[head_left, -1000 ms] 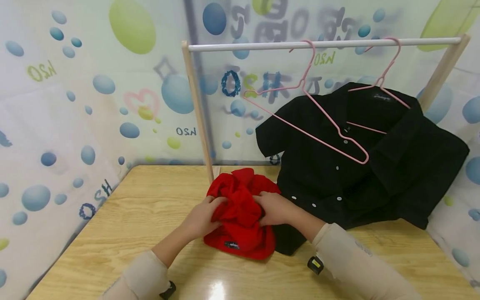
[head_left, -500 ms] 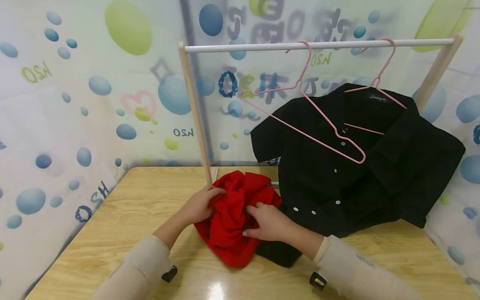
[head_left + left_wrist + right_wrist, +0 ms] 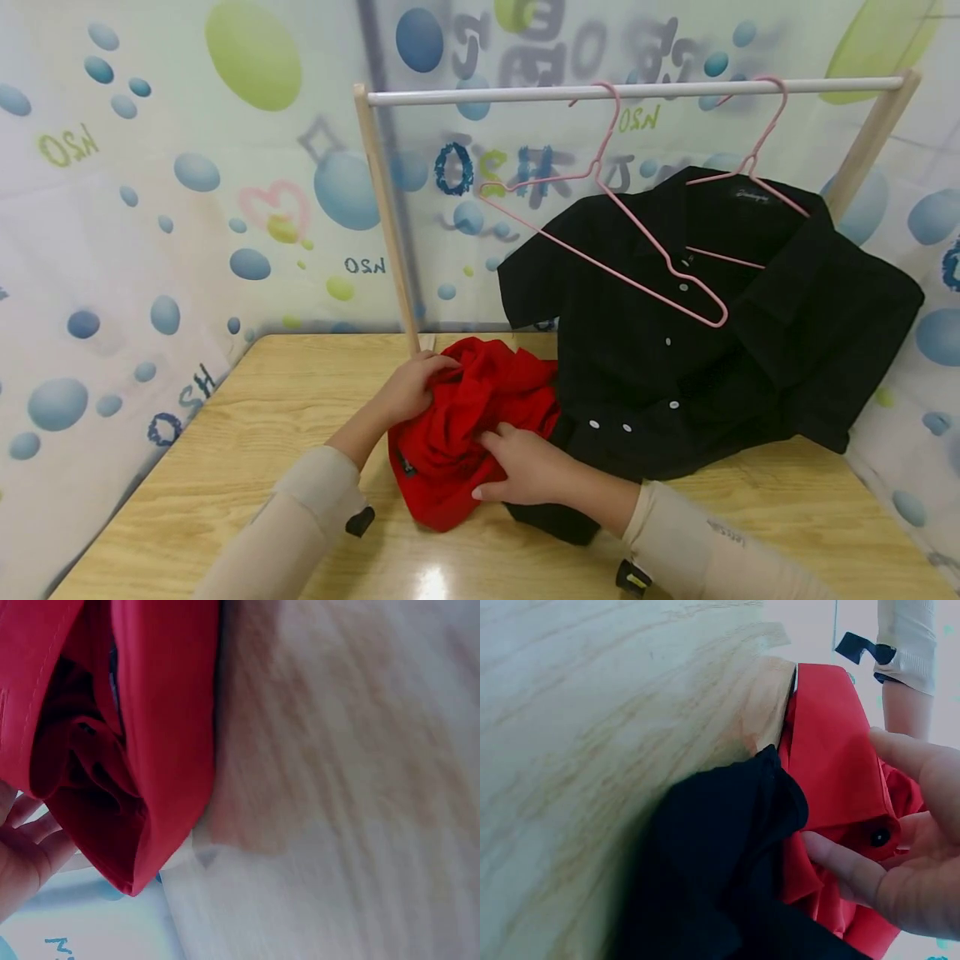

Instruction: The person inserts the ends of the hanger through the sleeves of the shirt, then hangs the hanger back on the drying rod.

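Note:
A crumpled red shirt (image 3: 480,400) lies bunched on the table at the foot of the rack's left post. In the head view my left hand (image 3: 411,390) grips its upper left side; the left wrist view shows fingers (image 3: 37,840) partly behind an open fold of cloth. My right hand (image 3: 528,467) is at the shirt's lower right, thumb and index finger spread apart. Seen from the right wrist, its fingers (image 3: 840,859) touch the red cloth beside a stitched band with a dark button (image 3: 880,837). The hem of a black shirt (image 3: 675,350) lies beneath that hand.
A rack with a white bar (image 3: 487,96) and wooden posts stands at the back. On it hang a bare pink hanger (image 3: 600,171) and another pink hanger (image 3: 757,158) with the black shirt on it. The wooden table (image 3: 315,400) extends to the left. Behind is a patterned curtain (image 3: 300,208).
The red shirt has been turned, its label swinging from the lower middle to the left side. My left hand has moved up and back; my right hand has shifted lower and toward the front.

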